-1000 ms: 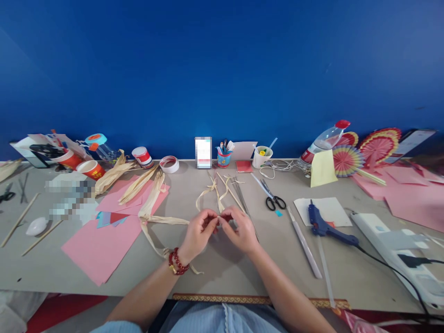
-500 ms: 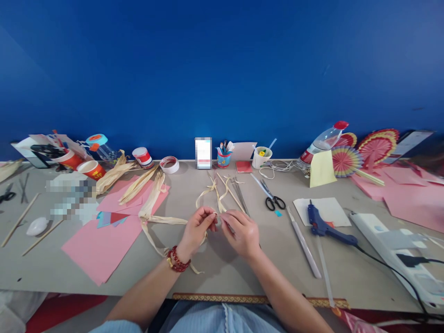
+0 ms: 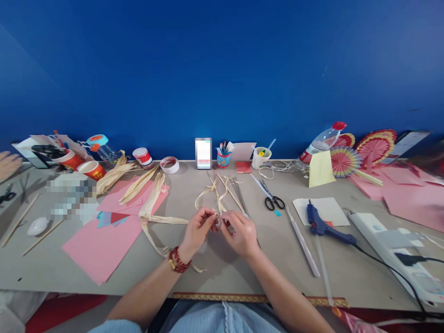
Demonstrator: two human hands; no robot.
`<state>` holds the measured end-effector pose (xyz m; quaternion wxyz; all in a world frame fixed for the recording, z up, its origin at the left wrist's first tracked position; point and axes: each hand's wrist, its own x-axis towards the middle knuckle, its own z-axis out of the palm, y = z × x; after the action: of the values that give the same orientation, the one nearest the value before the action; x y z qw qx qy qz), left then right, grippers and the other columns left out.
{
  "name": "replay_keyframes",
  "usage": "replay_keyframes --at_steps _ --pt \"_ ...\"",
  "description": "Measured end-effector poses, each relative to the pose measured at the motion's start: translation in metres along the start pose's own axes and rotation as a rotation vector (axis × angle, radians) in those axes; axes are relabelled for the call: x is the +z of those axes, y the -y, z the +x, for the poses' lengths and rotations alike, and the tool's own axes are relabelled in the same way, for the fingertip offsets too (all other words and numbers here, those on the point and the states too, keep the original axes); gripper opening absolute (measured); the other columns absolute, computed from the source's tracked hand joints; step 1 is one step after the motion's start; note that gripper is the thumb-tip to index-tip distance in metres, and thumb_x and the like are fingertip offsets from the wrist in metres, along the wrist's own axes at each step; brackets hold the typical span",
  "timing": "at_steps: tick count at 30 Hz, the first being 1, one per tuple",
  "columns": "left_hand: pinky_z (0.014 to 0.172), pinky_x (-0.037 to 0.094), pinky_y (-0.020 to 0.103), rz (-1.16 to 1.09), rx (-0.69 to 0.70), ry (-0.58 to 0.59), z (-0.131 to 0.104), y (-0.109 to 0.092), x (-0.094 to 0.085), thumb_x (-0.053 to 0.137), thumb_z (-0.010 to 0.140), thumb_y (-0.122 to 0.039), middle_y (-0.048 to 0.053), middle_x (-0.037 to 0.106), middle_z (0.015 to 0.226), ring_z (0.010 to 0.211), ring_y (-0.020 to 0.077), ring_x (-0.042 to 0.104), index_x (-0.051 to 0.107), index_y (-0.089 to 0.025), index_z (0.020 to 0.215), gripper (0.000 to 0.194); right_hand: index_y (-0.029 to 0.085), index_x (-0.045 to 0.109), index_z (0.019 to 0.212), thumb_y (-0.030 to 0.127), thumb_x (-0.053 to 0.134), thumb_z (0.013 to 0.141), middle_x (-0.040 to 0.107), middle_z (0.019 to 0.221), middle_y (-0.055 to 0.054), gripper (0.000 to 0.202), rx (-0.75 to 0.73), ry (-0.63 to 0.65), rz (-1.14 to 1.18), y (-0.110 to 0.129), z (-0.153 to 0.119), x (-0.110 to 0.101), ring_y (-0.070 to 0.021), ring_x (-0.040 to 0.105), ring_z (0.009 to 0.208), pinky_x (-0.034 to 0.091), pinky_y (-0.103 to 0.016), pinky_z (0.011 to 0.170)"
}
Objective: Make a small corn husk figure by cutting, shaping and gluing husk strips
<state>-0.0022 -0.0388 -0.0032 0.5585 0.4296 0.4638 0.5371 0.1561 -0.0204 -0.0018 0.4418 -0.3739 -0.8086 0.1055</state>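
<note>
My left hand (image 3: 200,229), with a red bead bracelet (image 3: 179,261) at its wrist, is closed in a pinch. Facing it, my right hand (image 3: 239,231) pinches too, their fingertips almost meeting. A tiny pale bit shows between them; what it is stays hidden by the fingers. Just beyond lie thin knotted corn husk strips (image 3: 219,199), a wooden stick (image 3: 229,190) and several thin wires (image 3: 240,196). Left of my hands, a tied corn husk bundle (image 3: 151,201) spreads its strips over the table, one reaching to my left hand.
Pink paper sheets (image 3: 104,249) lie at left, with more corn husks (image 3: 114,178). Black-handled scissors (image 3: 274,201), a craft knife (image 3: 303,243), a blue glue gun (image 3: 328,227) and a power strip (image 3: 385,249) are at right. Another person's hand (image 3: 9,165) shows at the left edge.
My fingers have shifted slightly, still pinched together at the same spot. At the far left, another person's hand has come into view over the table.
</note>
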Motion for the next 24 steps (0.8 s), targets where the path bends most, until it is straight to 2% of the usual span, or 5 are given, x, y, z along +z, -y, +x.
replay_keyframes --at_steps 6,12,16,21,24 --pt "0.06 0.044 0.022 -0.201 -0.121 -0.006 0.0022 0.0028 -0.0011 0.073 0.08 -0.038 -0.003 0.06 0.069 0.057 0.0082 0.052 0.06 -0.017 0.085 0.026 0.023 0.055 0.09 0.01 0.051 0.085 0.066 0.081 -0.003 0.014 0.033 0.058 0.15 -0.0011 0.0006 0.0008 -0.0164 0.062 0.067 0.05 -0.028 0.065" --pt "0.059 0.045 0.023 0.026 0.007 0.016 -0.0009 0.0014 -0.0026 0.069 0.084 -0.042 -0.003 0.06 0.069 0.058 0.0107 0.055 0.061 -0.018 0.086 0.026 0.022 0.054 0.095 0.021 0.055 0.09 0.065 0.084 -0.004 0.006 0.092 0.097 0.148 -0.0024 0.0023 0.0002 -0.0161 0.06 0.065 0.05 -0.028 0.065" --pt "0.06 0.046 0.024 0.105 0.049 0.028 -0.0028 -0.0002 -0.0024 0.066 0.086 -0.042 -0.003 0.059 0.071 0.059 0.0111 0.056 0.06 -0.018 0.086 0.024 0.023 0.055 0.089 0.016 0.051 0.091 0.063 0.079 -0.003 0.008 0.103 0.081 0.155 -0.0052 0.0013 0.0013 -0.0163 0.059 0.067 0.05 -0.027 0.066" --pt "0.061 0.046 0.024 0.079 0.04 0.021 -0.0019 0.0016 -0.0024 0.066 0.086 -0.041 -0.002 0.06 0.071 0.06 0.011 0.056 0.061 -0.018 0.088 0.023 0.023 0.055 0.081 0.01 0.053 0.083 0.063 0.077 -0.003 0.013 0.078 0.063 0.174 -0.0067 0.0002 0.0028 -0.0164 0.06 0.068 0.05 -0.028 0.066" --pt "0.059 0.044 0.023 -0.052 -0.05 0.016 0.0002 0.0023 -0.002 0.071 0.082 -0.041 -0.002 0.06 0.068 0.059 0.0103 0.054 0.062 -0.017 0.087 0.026 0.023 0.056 0.08 0.01 0.055 0.082 0.066 0.079 -0.004 0.014 0.024 0.06 0.179 -0.007 0.0002 0.0039 -0.0178 0.064 0.074 0.052 -0.028 0.067"
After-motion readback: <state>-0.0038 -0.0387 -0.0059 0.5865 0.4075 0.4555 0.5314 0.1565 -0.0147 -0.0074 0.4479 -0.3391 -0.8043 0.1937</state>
